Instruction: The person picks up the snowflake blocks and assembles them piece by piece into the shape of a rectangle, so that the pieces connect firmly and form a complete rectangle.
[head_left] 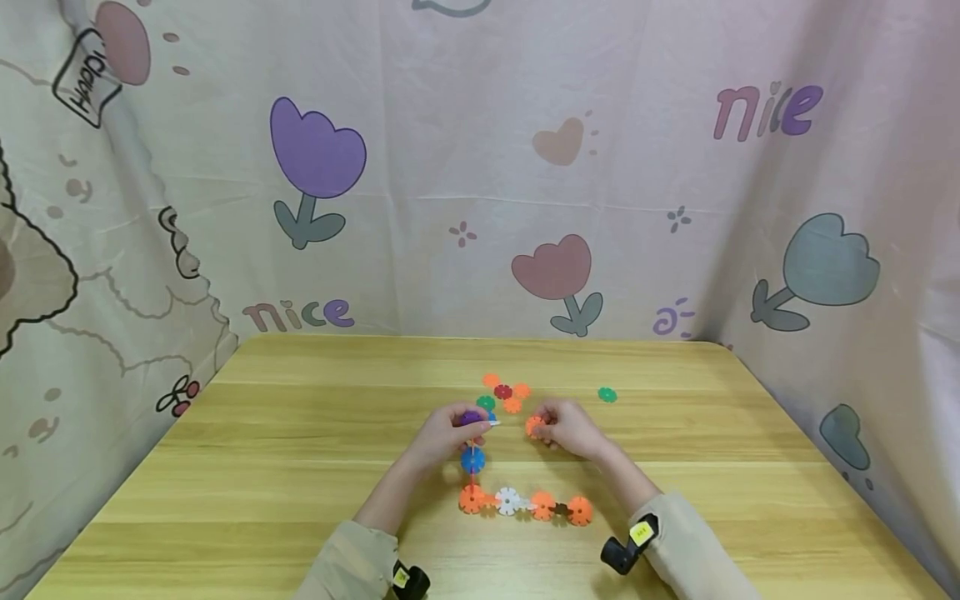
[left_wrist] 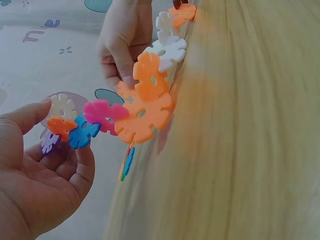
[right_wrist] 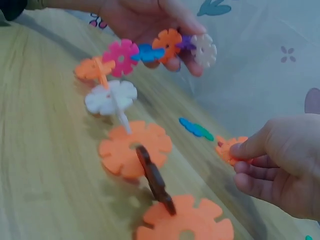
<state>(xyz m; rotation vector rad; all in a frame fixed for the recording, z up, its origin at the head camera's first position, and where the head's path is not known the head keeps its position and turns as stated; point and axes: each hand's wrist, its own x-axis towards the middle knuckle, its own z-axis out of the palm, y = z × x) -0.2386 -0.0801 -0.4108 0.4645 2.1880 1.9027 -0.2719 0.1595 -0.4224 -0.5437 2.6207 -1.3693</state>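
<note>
A chain of slotted flower-shaped plastic discs lies in an L on the table, with orange, white and brown pieces along the near row, such as a white disc [head_left: 507, 501]. From its left corner a branch rises through a pink disc [right_wrist: 121, 58] and a blue disc [head_left: 472, 460]. My left hand [head_left: 447, 433] grips the far end of that branch, around a purple disc [head_left: 470, 417], an orange disc [right_wrist: 167, 45] and a white end disc [right_wrist: 204, 51]. To its right, my right hand [head_left: 568, 427] pinches a separate orange disc [right_wrist: 227, 150] between thumb and fingers, apart from the chain.
Beyond the hands lie loose discs: a dark red disc [head_left: 503, 392], several orange ones, a green disc [head_left: 486, 402] and a blue disc [head_left: 491, 415]. Another green disc [head_left: 607, 395] sits farther right. A printed curtain [head_left: 450, 167] hangs behind the wooden table [head_left: 300, 500].
</note>
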